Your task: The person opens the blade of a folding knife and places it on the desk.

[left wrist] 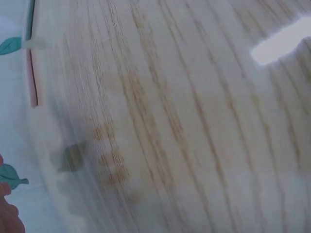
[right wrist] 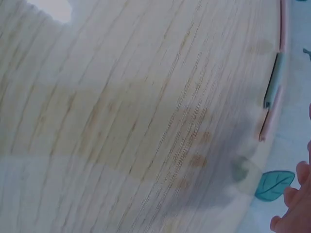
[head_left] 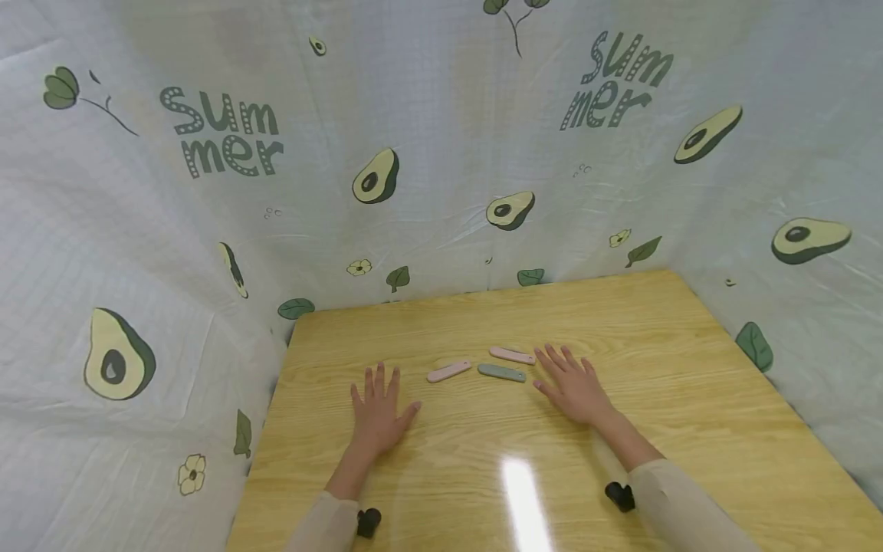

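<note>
Three slim, round-ended pieces, each with a small hole near one end, lie apart on the wooden table (head_left: pixel 441 452); their kind cannot be told. One pink piece (head_left: pixel 449 372) is on the left, a grey-green piece (head_left: pixel 501 372) in the middle, and a second pink piece (head_left: pixel 513 356) just behind that. My left hand (head_left: pixel 378 420) is spread to the left of them, holding nothing. To their right, my right hand (head_left: pixel 574 389) has its fingers spread, fingertips close to the second pink piece. In the right wrist view, the grey-green piece (right wrist: pixel 274 80) appears edge-on, beyond my right fingers (right wrist: pixel 302 172).
A white cloth with avocado prints (head_left: pixel 441 153) hangs behind the table and along both sides. Light glares off the tabletop near the front. A small black device (head_left: pixel 369 523) sits at my left wrist, another black device (head_left: pixel 620 497) at my right.
</note>
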Available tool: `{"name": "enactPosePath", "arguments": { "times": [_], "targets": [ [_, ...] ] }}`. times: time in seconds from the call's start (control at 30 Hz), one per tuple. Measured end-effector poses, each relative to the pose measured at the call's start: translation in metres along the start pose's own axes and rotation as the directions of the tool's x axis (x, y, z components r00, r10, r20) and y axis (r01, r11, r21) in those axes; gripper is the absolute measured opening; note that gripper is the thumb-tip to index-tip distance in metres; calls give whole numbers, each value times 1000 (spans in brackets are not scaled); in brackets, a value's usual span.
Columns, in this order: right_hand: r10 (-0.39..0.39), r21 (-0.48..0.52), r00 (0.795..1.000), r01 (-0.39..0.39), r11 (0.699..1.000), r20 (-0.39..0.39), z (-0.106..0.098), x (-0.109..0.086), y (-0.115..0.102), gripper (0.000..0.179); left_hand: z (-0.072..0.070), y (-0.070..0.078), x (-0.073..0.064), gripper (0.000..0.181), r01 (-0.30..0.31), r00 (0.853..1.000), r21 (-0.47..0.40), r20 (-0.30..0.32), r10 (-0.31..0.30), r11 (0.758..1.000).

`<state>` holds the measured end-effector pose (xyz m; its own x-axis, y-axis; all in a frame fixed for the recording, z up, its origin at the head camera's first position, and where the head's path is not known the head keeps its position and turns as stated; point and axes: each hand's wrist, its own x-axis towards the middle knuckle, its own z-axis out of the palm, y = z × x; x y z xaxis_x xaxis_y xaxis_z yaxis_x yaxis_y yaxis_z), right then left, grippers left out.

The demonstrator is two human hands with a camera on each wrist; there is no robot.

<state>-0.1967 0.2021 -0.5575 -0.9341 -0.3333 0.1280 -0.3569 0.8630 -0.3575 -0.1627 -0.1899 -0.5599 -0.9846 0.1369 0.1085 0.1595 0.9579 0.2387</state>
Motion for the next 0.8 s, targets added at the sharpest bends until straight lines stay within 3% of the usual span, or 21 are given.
{"name": "enactPosePath", "arguments": {
  "times": [0.2, 0.47, 0.63, 0.8],
  "targets": [
    [-11, 10, 1000, 11, 1000, -10, 2, 3, -7, 63, 2, 12, 9, 82, -87, 995, 20, 49, 86, 996],
    [-41, 45, 999, 40, 998, 15, 6, 9, -18, 63, 14, 38, 25, 78, -234, 970, 43, 79, 231, 971],
    [-46, 32, 998, 44, 998, 50, 14, 11, -23, 63, 22, 56, 34, 78, -279, 952, 81, 152, 264, 957],
    [-63, 46, 996, 60, 997, 71, 20, 11, -30, 61, 23, 65, 39, 74, -321, 929, 102, 225, 292, 942]
  ]
}}
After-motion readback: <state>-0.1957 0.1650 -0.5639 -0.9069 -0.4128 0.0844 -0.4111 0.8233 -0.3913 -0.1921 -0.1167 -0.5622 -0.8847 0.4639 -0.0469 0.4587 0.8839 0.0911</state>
